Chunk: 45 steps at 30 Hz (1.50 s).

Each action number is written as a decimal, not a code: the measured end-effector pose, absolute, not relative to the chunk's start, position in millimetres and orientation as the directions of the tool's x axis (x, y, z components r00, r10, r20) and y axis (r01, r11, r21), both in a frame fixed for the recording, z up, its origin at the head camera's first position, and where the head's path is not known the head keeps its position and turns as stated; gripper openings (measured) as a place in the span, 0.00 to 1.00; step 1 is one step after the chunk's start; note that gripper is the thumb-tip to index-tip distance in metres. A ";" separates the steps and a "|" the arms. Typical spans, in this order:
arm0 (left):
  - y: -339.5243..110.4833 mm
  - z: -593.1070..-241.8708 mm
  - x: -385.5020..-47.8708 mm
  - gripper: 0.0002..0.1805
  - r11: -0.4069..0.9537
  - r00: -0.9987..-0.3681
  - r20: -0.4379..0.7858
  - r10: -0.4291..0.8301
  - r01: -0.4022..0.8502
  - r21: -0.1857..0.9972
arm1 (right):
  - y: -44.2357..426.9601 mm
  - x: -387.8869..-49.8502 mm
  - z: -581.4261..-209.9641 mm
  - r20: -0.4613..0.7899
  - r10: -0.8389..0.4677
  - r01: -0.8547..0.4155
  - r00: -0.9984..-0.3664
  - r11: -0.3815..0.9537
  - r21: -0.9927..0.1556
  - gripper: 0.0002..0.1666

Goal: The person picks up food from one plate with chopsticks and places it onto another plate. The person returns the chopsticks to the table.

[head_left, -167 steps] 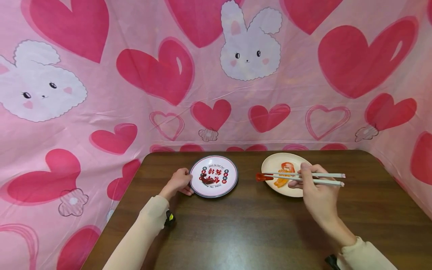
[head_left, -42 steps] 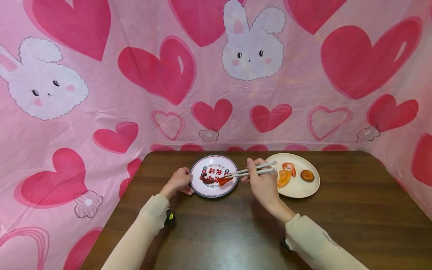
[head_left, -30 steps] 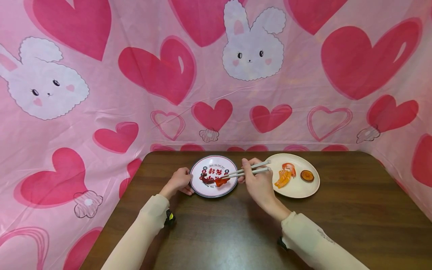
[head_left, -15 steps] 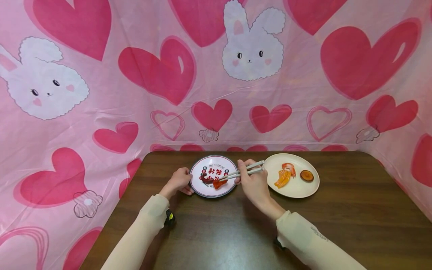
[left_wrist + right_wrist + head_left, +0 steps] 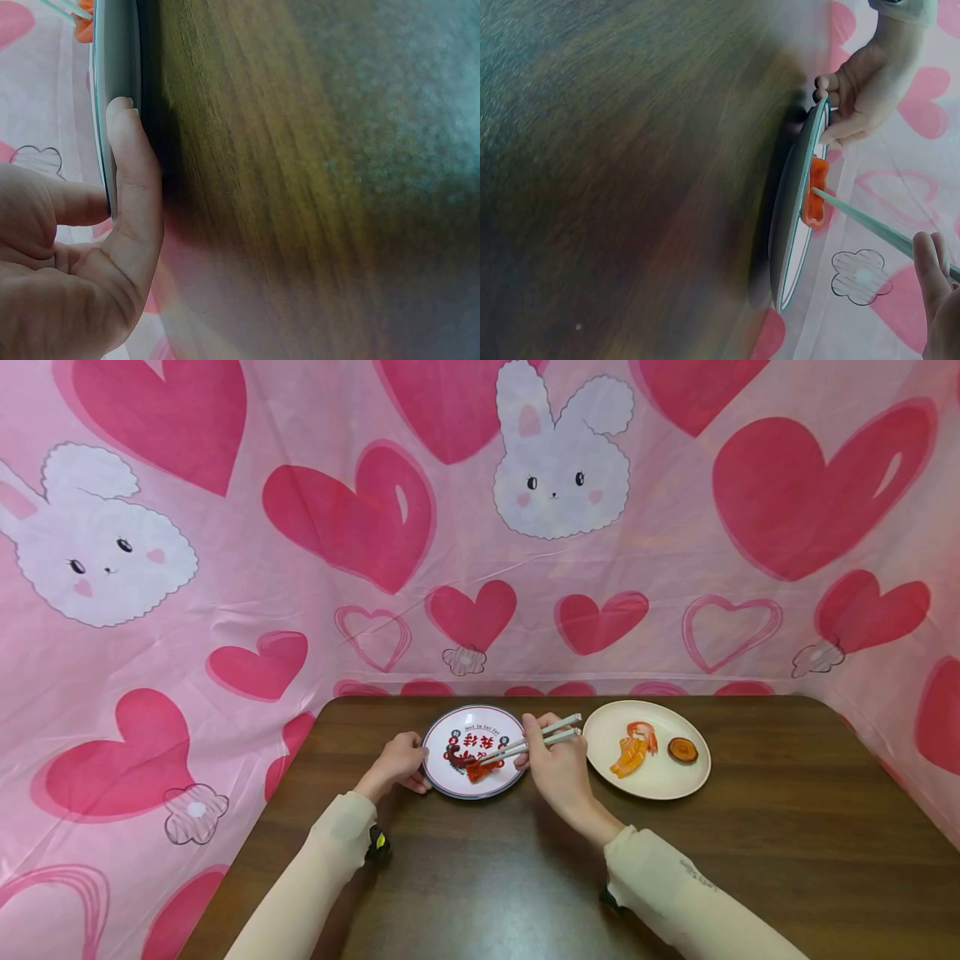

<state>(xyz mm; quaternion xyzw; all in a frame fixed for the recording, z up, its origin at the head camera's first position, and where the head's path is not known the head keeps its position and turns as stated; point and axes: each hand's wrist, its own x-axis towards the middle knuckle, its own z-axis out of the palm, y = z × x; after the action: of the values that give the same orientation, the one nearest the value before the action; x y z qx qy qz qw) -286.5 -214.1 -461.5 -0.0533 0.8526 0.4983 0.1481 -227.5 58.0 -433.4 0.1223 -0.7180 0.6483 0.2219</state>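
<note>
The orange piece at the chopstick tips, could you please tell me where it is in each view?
Head: orange piece below centre, on the plate.
Left wrist: orange piece at the top, towards the left.
Right wrist: orange piece right of centre.
Shared landmark: the left hand, at the plate's rim.

A brown wood-grain table (image 5: 480, 877) spread beneath the left hand (image 5: 393, 764) and the right hand (image 5: 558, 772). Beyond both hung a creased pink cloth (image 5: 465, 547) printed with red hearts (image 5: 813, 497). One white rabbit face (image 5: 561, 489) was straight beyond the right hand; another rabbit face (image 5: 108, 552) and a scribbled flower (image 5: 196, 814) showed well left of the left hand.
</note>
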 end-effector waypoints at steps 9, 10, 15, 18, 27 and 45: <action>-213.2 -461.0 -286.4 0.07 0.498 -0.953 -0.297 0.059 -0.230 0.836 | 53.8 -222.3 -424.5 0.402 0.124 -0.389 -0.907 0.122 -0.913 0.17; -213.1 -460.7 -286.2 0.07 0.498 -0.953 -0.297 0.059 -0.230 0.836 | 53.4 -220.4 -421.8 0.399 0.123 -0.386 -0.909 0.119 -0.915 0.17; -212.9 -459.7 -287.4 0.07 0.497 -0.952 -0.301 0.054 -0.236 0.835 | 52.4 -216.0 -415.1 0.400 0.125 -0.387 -0.908 0.117 -0.914 0.17; -213.1 -459.6 -287.5 0.07 0.498 -0.952 -0.302 0.051 -0.238 0.834 | 52.9 -221.3 -422.1 0.397 0.131 -0.381 -0.908 0.129 -0.915 0.16; -212.9 -458.4 -285.3 0.07 0.491 -0.953 -0.298 0.062 -0.231 0.840 | 56.5 -230.1 -435.1 0.438 0.094 -0.427 -0.894 0.112 -0.897 0.19; -214.6 -462.0 -286.0 0.08 0.500 -0.951 -0.305 0.050 -0.240 0.832 | 59.8 -223.5 -431.7 0.444 0.013 -0.433 -0.896 0.194 -0.880 0.19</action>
<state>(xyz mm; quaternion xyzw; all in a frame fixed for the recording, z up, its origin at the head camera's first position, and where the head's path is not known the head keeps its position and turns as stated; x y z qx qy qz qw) -286.0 -214.6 -462.0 -0.0558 0.8538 0.4966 0.1459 -223.5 59.8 -431.7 0.1396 -0.7515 0.6191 0.1803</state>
